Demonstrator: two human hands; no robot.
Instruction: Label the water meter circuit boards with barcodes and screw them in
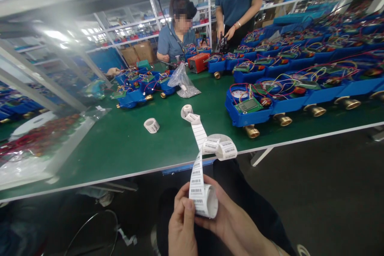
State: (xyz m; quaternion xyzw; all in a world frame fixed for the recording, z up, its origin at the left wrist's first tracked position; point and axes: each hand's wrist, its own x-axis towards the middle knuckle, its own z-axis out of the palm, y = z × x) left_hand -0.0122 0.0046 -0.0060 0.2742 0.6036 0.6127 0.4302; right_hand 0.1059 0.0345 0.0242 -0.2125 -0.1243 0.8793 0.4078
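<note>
Below the table's front edge, my left hand and my right hand hold a roll of white barcode labels between them. My left thumb presses on the printed strip, while my right fingers wrap round the roll's far and lower side. From the roll, the label strip runs up over the edge and lies twisted and looped on the green table. Its far end curls into a small coil. A separate small label roll stands to the left of it.
Rows of blue meter housings with wires and brass fittings fill the right side. More housings, a plastic bag of small parts and a red box are farther back. Two co-workers are behind the table. A tray lies left.
</note>
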